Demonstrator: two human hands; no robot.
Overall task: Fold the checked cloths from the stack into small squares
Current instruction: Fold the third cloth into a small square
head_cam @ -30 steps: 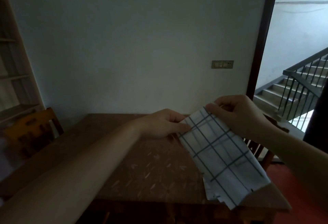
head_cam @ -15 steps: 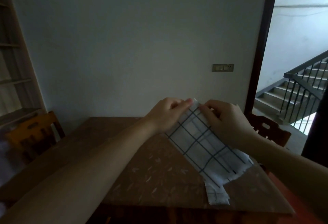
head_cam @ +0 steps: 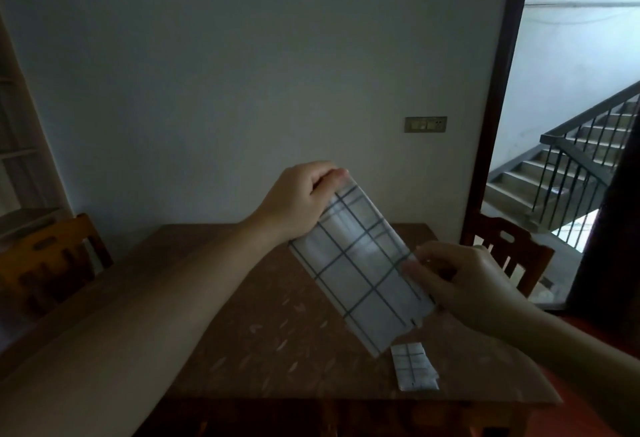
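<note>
A white cloth with dark checks (head_cam: pixel 360 263), folded into a long strip, hangs slanted in the air above the brown table (head_cam: pixel 263 332). My left hand (head_cam: pixel 298 201) pinches its upper end. My right hand (head_cam: pixel 457 280) pinches its right edge lower down. The strip's bottom end hangs free just above the table. A small folded checked cloth (head_cam: pixel 414 370) lies flat near the table's front right edge.
A yellow wooden chair (head_cam: pixel 48 263) stands at the table's left, a brown chair (head_cam: pixel 509 253) at its right by the open doorway to a staircase (head_cam: pixel 575 173). Shelves (head_cam: pixel 17 159) line the left wall.
My left hand has lifted the cloth's upper end higher. My right hand has slid from the top down the right edge. The folded cloth on the table now shows in full.
</note>
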